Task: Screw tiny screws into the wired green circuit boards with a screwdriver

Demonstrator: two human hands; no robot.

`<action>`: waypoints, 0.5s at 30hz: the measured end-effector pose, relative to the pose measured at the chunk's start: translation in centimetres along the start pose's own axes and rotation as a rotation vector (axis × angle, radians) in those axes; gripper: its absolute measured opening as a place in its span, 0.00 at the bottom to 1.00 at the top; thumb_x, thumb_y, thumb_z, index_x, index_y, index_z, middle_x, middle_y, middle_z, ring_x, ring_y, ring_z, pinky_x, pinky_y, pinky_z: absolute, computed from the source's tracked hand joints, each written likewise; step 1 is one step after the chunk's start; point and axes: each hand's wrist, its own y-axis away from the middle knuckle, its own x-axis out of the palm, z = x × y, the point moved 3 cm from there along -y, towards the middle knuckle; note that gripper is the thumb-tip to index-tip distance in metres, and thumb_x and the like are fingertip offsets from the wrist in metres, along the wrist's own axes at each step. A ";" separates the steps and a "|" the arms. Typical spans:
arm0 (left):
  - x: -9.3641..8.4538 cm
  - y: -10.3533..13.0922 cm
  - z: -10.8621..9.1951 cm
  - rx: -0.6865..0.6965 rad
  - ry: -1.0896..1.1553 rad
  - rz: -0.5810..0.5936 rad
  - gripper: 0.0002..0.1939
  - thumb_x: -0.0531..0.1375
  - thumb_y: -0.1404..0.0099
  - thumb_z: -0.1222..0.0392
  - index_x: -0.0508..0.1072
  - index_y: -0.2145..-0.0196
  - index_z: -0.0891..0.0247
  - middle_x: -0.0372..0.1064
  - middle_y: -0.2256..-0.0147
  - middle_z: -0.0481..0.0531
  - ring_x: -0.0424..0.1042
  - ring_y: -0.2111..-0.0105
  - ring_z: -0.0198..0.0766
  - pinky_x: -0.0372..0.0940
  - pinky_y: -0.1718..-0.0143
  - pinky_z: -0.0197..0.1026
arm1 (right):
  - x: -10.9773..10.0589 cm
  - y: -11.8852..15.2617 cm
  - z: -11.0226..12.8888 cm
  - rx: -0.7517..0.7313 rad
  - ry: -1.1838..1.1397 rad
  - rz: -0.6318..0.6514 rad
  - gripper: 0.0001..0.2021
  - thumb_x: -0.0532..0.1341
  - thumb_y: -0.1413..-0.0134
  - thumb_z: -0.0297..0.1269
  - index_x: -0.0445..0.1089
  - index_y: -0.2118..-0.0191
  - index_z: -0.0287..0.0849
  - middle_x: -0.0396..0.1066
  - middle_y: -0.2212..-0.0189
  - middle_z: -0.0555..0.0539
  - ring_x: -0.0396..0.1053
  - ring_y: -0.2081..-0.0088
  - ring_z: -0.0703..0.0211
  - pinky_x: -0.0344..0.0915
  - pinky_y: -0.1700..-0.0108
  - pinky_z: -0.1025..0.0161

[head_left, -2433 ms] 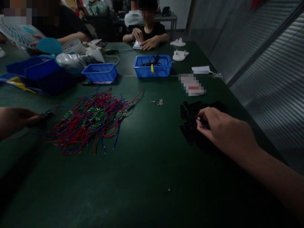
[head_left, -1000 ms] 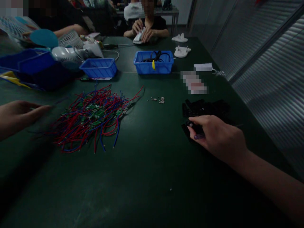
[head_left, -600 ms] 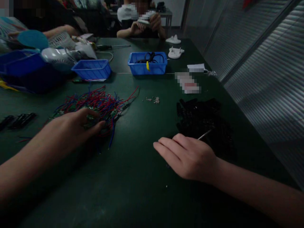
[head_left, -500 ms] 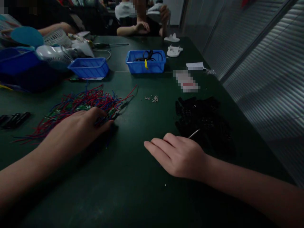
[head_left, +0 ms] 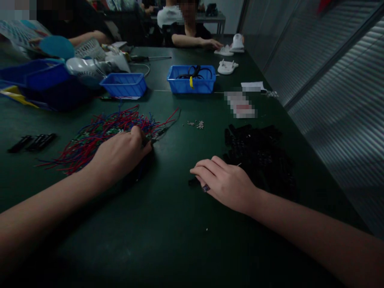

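Observation:
My left hand (head_left: 120,151) is at the right side of a heap of red and blue wires with green circuit boards (head_left: 87,138). Its thumb and fingers are drawn together; whatever lies between them is hidden. My right hand (head_left: 225,182) is closed low over the table, with the end of a thin metal rod (head_left: 239,164) showing behind its knuckles. Under its fingertips is a small black piece (head_left: 193,181), and a small purplish bit (head_left: 205,188) shows beside the fingers. A pile of black plastic parts (head_left: 258,148) lies just beyond this hand.
Small screws (head_left: 200,125) lie mid-table. Behind them stand a blue basket (head_left: 192,86) with black cable and another blue basket (head_left: 123,86). Several black parts (head_left: 40,142) lie at left. Across the table, a co-worker's hand (head_left: 211,44) touches white plastic parts (head_left: 225,51).
My left hand's fingers have drawn closer together at the heap. My right hand has tilted, showing the black piece and purplish bit; less of the rod shows. The co-worker's hands have lowered. The view has shifted.

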 end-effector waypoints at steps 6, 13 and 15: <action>-1.3 1.8 -1.0 0.077 0.037 -0.141 0.16 0.49 0.31 0.50 0.60 0.56 0.67 0.71 0.66 0.57 0.71 0.66 0.46 0.58 0.72 0.39 | -0.3 0.0 0.1 0.048 0.006 -0.074 0.16 0.51 0.36 0.36 0.65 0.46 0.40 0.69 0.52 0.47 0.65 0.55 0.58 0.66 0.59 0.62; -2.8 4.1 -3.1 0.188 0.052 -0.336 0.13 0.51 0.32 0.53 0.62 0.57 0.66 0.70 0.66 0.54 0.71 0.64 0.46 0.62 0.66 0.42 | -1.0 0.2 0.5 0.078 0.073 -0.173 0.22 0.52 0.37 0.37 0.58 0.39 0.40 0.67 0.46 0.47 0.66 0.54 0.59 0.67 0.59 0.63; -2.5 3.8 -2.8 0.160 0.021 -0.308 0.14 0.49 0.31 0.52 0.63 0.58 0.67 0.70 0.68 0.55 0.71 0.65 0.47 0.62 0.66 0.42 | -0.9 0.1 0.4 0.096 0.068 -0.163 0.22 0.52 0.37 0.37 0.58 0.39 0.40 0.67 0.46 0.47 0.66 0.53 0.59 0.67 0.59 0.63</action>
